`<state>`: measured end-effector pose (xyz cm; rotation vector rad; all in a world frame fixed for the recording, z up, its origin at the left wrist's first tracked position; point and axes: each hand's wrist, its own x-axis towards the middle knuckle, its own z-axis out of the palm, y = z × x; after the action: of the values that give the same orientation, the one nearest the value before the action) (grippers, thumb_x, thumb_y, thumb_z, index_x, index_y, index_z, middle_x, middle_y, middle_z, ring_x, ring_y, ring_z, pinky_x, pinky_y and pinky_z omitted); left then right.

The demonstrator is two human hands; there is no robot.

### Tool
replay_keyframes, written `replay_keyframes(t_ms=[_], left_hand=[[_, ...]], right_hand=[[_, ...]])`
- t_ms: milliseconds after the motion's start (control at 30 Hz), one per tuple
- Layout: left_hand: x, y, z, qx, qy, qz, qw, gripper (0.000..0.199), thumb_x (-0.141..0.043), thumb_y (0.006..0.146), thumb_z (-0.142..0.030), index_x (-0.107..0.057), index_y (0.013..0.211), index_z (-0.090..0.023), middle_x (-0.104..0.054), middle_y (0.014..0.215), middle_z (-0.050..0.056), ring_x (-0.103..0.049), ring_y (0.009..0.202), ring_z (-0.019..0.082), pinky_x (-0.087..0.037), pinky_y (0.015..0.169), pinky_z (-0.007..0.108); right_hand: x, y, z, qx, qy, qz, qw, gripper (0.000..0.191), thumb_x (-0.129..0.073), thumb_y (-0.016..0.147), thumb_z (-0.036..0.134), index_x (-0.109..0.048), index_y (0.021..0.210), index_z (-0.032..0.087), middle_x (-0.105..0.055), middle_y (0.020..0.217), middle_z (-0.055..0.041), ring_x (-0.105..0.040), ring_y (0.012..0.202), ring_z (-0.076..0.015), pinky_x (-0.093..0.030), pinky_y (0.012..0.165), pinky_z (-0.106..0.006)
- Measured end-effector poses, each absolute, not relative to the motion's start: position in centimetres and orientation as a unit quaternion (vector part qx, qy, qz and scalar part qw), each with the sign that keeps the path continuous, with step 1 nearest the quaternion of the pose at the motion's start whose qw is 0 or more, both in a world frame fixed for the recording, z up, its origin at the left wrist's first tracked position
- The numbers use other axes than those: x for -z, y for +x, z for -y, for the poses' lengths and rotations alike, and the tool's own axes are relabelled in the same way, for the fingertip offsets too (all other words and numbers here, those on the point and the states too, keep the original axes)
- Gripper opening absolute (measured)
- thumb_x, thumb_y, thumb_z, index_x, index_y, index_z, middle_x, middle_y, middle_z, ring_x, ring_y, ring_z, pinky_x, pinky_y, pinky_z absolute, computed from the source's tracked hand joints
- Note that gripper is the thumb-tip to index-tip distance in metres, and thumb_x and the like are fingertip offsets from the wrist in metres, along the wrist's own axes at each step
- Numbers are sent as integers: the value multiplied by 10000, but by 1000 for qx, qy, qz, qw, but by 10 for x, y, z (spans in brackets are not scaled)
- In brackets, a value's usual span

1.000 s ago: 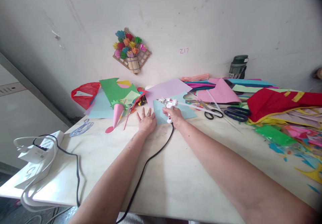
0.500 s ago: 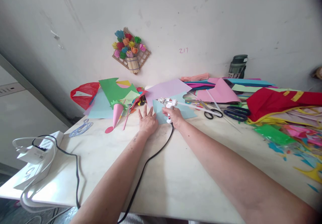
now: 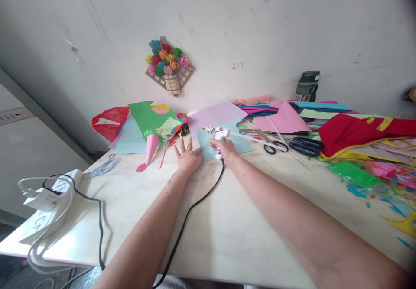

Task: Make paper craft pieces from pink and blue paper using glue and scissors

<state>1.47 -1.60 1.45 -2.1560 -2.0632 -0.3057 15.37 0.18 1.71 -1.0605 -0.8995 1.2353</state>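
Note:
My right hand (image 3: 226, 150) is wrapped round the handle of a white glue gun (image 3: 222, 134), whose nozzle points left above a light blue sheet (image 3: 239, 142). A long clear glue stick (image 3: 256, 139) sticks out of its back. My left hand (image 3: 189, 157) lies palm down with its fingers spread, its right side at the left edge of the blue sheet. To its left, a pink cone (image 3: 152, 147) with a green fringe stands point down beside a red paper circle (image 3: 141, 167).
Black-handled scissors (image 3: 275, 147), dark blue scissors (image 3: 305, 146) and colored paper (image 3: 282, 118) lie to the right. Paper scraps (image 3: 396, 213) cover the far right. A black cord (image 3: 191, 209) crosses the table (image 3: 247, 237). A power strip (image 3: 73, 180) lies left.
My left hand has shifted slightly left, with its fingers still spread. My right hand and the glue gun look unmoved.

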Motion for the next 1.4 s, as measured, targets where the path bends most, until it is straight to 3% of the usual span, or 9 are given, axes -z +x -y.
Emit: replay_keyframes(t_ms=[200, 433, 633, 900, 1233, 1400], left_hand=[[-15, 11, 17, 99, -709, 697, 43, 406, -387, 751, -465, -481, 1145, -441, -103, 1423, -125, 192, 1267, 262, 130, 976, 541], [-11, 10, 13, 88, -710, 697, 49, 536, -357, 747, -530, -342, 1265, -395, -58, 1438, -64, 227, 1249, 271, 107, 965, 564], [-12, 13, 16, 56, -725, 683, 73, 509, -305, 781, -483, -369, 1265, -336, -106, 1434, -45, 193, 1268, 256, 119, 962, 567], [-10, 13, 16, 64, -727, 678, 81, 523, -322, 775, -482, -344, 1279, -342, -126, 1430, -50, 190, 1270, 259, 122, 955, 578], [-15, 5, 15, 51, -723, 689, 22, 689, -288, 722, -619, -253, 1325, -289, -138, 1430, -7, 190, 1262, 284, 88, 945, 600], [-16, 0, 12, 27, -727, 685, 36, 708, -275, 707, -654, -291, 1311, -285, -141, 1430, 4, 188, 1259, 303, 95, 936, 608]], right_hand=[[-15, 154, -4, -531, -458, 394, 595, 242, -646, 545, 308, -607, 718, 144, -640, 686, -39, -587, 649, -145, -429, 514, -214], [-16, 153, -3, -533, -454, 393, 597, 246, -646, 553, 306, -609, 732, 141, -640, 680, -44, -591, 646, -146, -426, 515, -214], [-16, 153, -2, -533, -456, 392, 596, 241, -644, 552, 305, -610, 724, 138, -641, 673, -42, -593, 650, -146, -425, 514, -212], [-16, 155, -2, -534, -450, 389, 601, 241, -651, 542, 306, -613, 711, 139, -640, 664, -36, -596, 652, -152, -427, 516, -221], [-24, 148, 11, -527, -402, 433, 611, 270, -620, 639, 326, -594, 827, 133, -640, 671, -35, -622, 629, -155, -447, 539, -224], [-24, 147, 12, -531, -406, 434, 604, 294, -608, 657, 340, -591, 867, 135, -640, 658, -28, -620, 570, -144, -438, 517, -219]])
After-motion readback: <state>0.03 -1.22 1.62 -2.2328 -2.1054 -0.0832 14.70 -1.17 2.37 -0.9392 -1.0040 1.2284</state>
